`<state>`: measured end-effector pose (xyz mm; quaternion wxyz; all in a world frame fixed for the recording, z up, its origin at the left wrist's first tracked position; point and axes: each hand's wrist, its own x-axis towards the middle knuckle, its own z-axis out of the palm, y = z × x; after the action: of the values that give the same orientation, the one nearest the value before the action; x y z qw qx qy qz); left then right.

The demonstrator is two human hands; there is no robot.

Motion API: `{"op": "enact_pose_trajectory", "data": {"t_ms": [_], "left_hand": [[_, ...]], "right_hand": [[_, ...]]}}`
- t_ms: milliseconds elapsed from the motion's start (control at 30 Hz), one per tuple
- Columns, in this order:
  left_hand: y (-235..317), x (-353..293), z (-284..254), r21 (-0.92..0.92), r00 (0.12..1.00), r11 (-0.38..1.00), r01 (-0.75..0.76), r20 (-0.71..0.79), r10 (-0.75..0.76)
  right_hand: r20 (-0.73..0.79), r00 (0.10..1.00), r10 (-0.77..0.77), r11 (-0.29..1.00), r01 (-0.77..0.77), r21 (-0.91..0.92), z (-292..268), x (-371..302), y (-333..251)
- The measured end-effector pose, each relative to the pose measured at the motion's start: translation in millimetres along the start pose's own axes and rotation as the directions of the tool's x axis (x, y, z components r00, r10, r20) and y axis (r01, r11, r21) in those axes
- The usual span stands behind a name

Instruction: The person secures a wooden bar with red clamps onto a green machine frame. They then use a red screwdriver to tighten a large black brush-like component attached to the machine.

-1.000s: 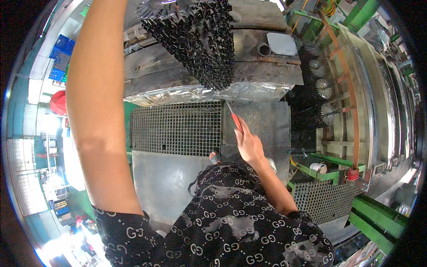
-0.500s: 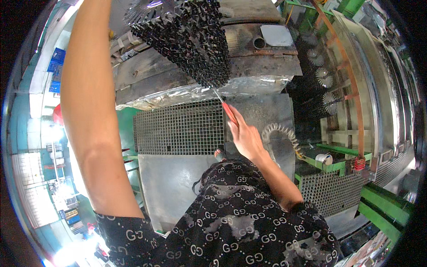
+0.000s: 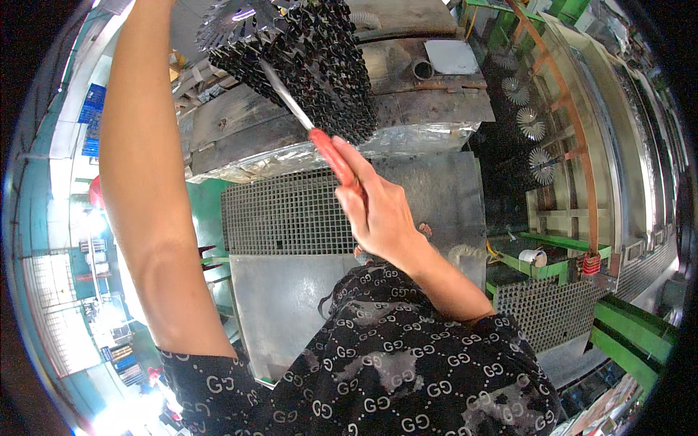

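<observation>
My right hand (image 3: 382, 211) is closed around the red handle of a tool (image 3: 334, 156) with a slim, bright metal shaft, somewhat like a screwdriver. The shaft points up and to the left. Its tip lies over a hanging cluster of many small black parts (image 3: 327, 80); whether it touches them I cannot tell. The cluster tapers downward, with a fan of dark metal blades or spokes (image 3: 236, 25) at its upper left. My left forearm (image 3: 149, 145) reaches up along the left side, and its hand is beyond the upper edge.
Behind the cluster is a worn metal bench (image 3: 429, 105) bearing a white plate (image 3: 451, 57) and a short pipe end (image 3: 422, 70). Below are a floor grating (image 3: 283, 211) and metal sheets. Several spoked metal discs (image 3: 531, 125) stand in a row at right, near green beams (image 3: 632, 334).
My right hand has moved left and slightly lower. The tool's tip has swung from the cluster's lower end to its upper left. My left arm has shifted slightly.
</observation>
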<state>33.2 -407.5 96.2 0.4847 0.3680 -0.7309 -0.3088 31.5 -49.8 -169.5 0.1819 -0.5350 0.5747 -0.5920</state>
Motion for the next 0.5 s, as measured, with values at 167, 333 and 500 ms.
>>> {"op": "enact_pose_trajectory", "data": {"t_ms": [167,333,500], "left_hand": [[-6,13,-16,-0.018,0.999,0.999,-0.034,0.038,0.035],[-17,6,-14,-0.045,0.998,0.998,-0.053,0.034,0.054],[-4,-7,-12,-0.016,0.997,0.998,-0.060,0.041,0.061]], "right_hand": [[0.167,0.825,0.540,0.810,-0.455,-0.369,10,-69,91],[0.162,0.929,0.334,0.932,-0.299,-0.206,14,-32,54],[0.096,0.978,0.186,0.982,-0.184,-0.026,17,-15,27]]}}
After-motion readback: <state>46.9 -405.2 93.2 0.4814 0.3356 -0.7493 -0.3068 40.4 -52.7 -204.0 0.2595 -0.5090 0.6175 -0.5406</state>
